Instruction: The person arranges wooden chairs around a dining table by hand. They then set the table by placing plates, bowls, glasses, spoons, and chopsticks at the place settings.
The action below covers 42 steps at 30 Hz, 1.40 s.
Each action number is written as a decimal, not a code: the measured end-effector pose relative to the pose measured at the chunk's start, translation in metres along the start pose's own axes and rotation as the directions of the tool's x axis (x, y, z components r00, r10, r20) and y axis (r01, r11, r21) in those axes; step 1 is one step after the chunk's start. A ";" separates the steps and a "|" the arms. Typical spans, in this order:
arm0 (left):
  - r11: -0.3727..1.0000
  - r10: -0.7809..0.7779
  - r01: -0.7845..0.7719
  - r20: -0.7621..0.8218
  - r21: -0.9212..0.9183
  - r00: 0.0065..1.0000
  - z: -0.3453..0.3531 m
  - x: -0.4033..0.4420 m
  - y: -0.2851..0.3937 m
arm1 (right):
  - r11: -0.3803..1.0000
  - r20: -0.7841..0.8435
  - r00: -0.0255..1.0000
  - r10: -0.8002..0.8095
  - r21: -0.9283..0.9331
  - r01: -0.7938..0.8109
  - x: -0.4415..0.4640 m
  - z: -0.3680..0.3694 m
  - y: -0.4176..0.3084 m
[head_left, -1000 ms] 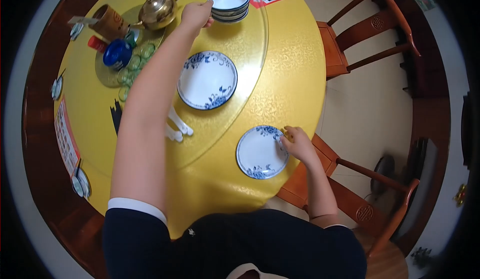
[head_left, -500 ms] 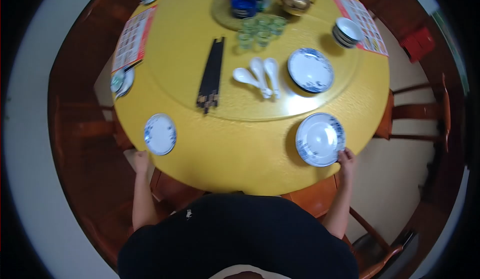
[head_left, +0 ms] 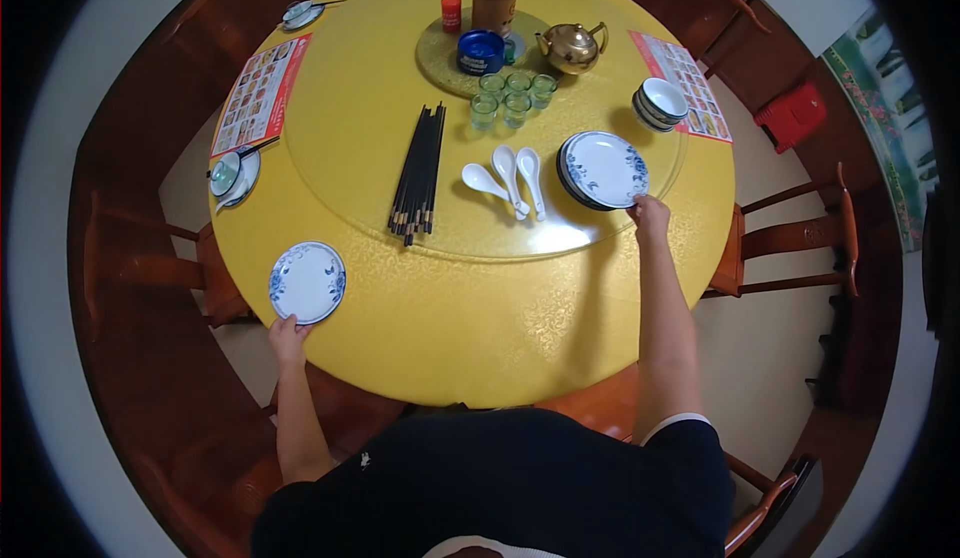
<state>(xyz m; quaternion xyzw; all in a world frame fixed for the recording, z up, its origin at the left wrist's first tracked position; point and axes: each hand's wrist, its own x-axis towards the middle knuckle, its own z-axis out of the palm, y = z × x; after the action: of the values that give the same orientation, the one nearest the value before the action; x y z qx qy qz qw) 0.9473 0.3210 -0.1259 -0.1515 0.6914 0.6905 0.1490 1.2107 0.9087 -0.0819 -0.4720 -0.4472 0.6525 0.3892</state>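
My right hand (head_left: 651, 218) is closed on the near right rim of a white plate (head_left: 605, 168) with blue flowers. That plate sits on or just above a stack of plates (head_left: 568, 184), which it mostly covers. At the table's left front, my left hand (head_left: 288, 339) pinches the near rim of another blue-flowered plate (head_left: 308, 283). Between the two plates, three white spoons (head_left: 505, 178) and a bundle of black chopsticks (head_left: 418, 173) lie on the glass turntable (head_left: 400, 250).
Several green-tinted glasses (head_left: 515, 108) stand behind the spoons, near a blue ashtray (head_left: 480, 52) and a brass teapot (head_left: 573, 50). Stacked bowls (head_left: 660, 106) are at right. Printed menu sheets (head_left: 262, 93) lie on the yellow table (head_left: 480, 338). Wooden chairs (head_left: 800, 228) surround it.
My right hand has carried its plate forward from the table's front right onto or over the stack. My left hand, apart from the left plate before, now grips its rim.
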 end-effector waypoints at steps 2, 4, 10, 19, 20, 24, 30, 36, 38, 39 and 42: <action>0.998 0.058 -0.058 -0.027 -0.014 0.998 0.016 -0.022 0.021 | 0.999 -0.027 0.999 0.017 -0.033 -0.018 -0.001 0.007 -0.002; 0.984 0.175 -0.170 0.103 -0.052 0.979 0.038 -0.036 0.043 | 1.000 0.010 1.000 0.013 -0.005 -0.013 0.003 0.008 -0.002; 0.988 0.156 -0.124 0.520 -0.097 0.839 0.204 -0.068 0.098 | 0.994 0.000 1.000 0.017 -0.106 -0.017 0.006 0.007 0.009; 0.995 -0.045 -0.049 0.808 0.091 0.588 0.453 -0.112 0.050 | 0.894 0.042 0.999 0.005 -0.448 0.014 -0.014 0.007 -0.004; 0.993 -0.069 -0.035 0.783 0.116 0.618 0.464 -0.116 0.045 | 0.892 0.045 0.999 0.005 -0.451 0.016 -0.016 0.004 -0.004; 0.971 -0.155 -0.042 0.753 0.236 0.640 0.485 -0.108 0.022 | 0.963 0.023 1.000 0.013 -0.268 -0.006 -0.036 -0.016 0.003; 0.936 -0.143 -0.156 0.745 0.316 0.652 0.492 -0.107 0.017 | 0.993 0.039 0.995 0.094 0.065 -0.096 -0.079 -0.055 0.003; 0.827 -0.234 -0.286 0.760 0.484 0.607 0.493 -0.108 0.033 | 0.984 0.061 0.988 0.141 0.099 -0.147 -0.113 -0.064 0.007; 0.663 -0.113 -0.564 0.811 0.491 0.574 0.478 -0.116 0.041 | 0.982 0.098 0.982 0.163 0.079 -0.171 -0.120 -0.059 0.013; 0.636 -0.102 -0.587 0.809 0.500 0.579 0.471 -0.118 0.041 | 0.981 0.117 0.978 0.174 0.065 -0.182 -0.127 -0.051 0.014; 0.668 0.364 -0.720 0.761 0.188 0.537 0.433 -0.141 0.019 | 0.981 0.196 0.961 0.196 -0.029 -0.194 -0.155 -0.034 0.021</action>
<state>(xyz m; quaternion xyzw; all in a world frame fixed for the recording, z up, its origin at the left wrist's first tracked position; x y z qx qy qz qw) 1.0662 0.7544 -0.0514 0.3795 0.7487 0.5103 0.1872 1.2803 0.7652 -0.0659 -0.4481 -0.4380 0.7294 0.2744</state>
